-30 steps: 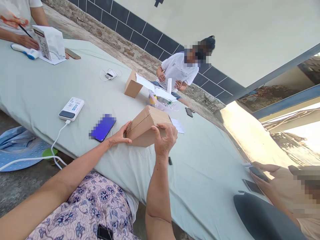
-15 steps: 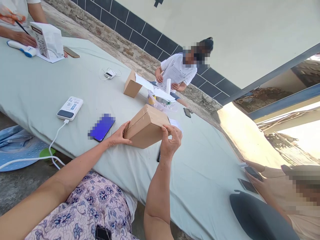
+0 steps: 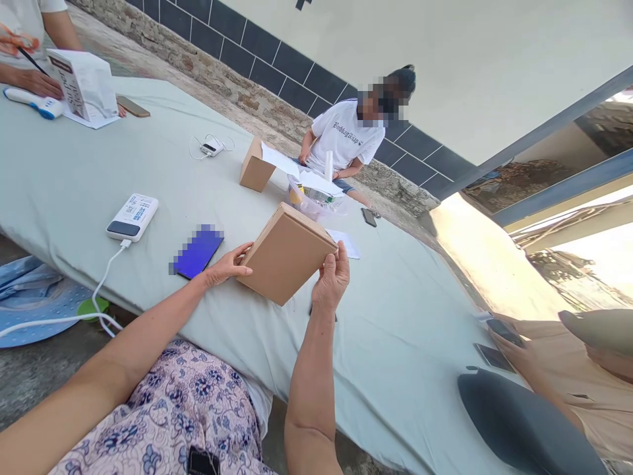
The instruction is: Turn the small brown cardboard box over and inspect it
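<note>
A closed brown cardboard box (image 3: 289,257) is tilted up over the table, its broad plain face turned toward me. My left hand (image 3: 227,265) grips its left edge, thumb on the near face and fingers behind. At the upper right corner, my right hand (image 3: 332,276) holds the box between thumb and fingers. A phone with a blue screen (image 3: 200,254) lies just left of my left hand. Partly hidden behind my right wrist is a dark object (image 3: 311,309) on the cloth.
The table has a pale green cloth (image 3: 395,330). On it are a white power bank (image 3: 132,216) with a cable, an open carton (image 3: 257,173), a plastic tub (image 3: 316,201), a phone (image 3: 368,217) and a dark rounded object (image 3: 519,422). Other people sit around the table.
The box has tipped so its broad face shows more and its top edge less. Both hands turned with it. The person opposite has lowered a printed sheet from the chest.
</note>
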The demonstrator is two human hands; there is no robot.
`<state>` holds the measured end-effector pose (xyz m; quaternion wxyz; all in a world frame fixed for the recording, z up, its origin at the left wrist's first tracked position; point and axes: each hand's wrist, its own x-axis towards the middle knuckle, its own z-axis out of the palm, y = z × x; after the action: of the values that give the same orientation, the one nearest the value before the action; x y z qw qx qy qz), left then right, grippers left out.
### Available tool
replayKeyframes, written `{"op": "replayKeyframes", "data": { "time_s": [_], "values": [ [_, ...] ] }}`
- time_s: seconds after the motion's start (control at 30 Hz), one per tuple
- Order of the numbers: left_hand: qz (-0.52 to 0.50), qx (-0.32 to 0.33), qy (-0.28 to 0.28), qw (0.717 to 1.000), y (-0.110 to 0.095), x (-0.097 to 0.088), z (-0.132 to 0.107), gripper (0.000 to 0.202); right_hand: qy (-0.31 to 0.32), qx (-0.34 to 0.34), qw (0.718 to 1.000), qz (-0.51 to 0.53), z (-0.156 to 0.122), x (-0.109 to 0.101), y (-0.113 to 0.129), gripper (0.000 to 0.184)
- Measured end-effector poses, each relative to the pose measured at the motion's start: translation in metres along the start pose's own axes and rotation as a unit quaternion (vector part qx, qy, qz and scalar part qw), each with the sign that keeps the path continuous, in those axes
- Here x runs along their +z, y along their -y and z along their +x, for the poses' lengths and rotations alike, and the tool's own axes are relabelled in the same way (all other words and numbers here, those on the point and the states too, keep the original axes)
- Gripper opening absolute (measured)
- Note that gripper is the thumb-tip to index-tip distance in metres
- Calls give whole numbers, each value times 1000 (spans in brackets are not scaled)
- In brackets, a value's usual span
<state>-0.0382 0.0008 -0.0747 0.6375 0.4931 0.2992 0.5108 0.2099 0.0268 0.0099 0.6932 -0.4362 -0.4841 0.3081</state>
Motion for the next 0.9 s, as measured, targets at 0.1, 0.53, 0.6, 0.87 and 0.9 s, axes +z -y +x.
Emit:
{"op": "replayKeyframes", "data": {
  "time_s": [0.1,0.53,0.6,0.87,0.9],
  "values": [
    [-38,12,3,999,-2,1,0,90,64,5,998,-29,-11,1,-5,67],
    [-111,11,-39,993,-3,-1,3,79,247,88,964,-48,-54,-16,-31,83],
    [-114,9,-35,993,-2,-2,3,77,279,104,954,-22,-54,-17,-33,92],
    [-111,18,-10,994,-3,-1,3,75,307,107,945,-27,-61,-13,-31,107],
    [-107,27,-4,994,-4,1,3,76,298,103,949,-29,-62,-11,-31,105]
  ]
}}
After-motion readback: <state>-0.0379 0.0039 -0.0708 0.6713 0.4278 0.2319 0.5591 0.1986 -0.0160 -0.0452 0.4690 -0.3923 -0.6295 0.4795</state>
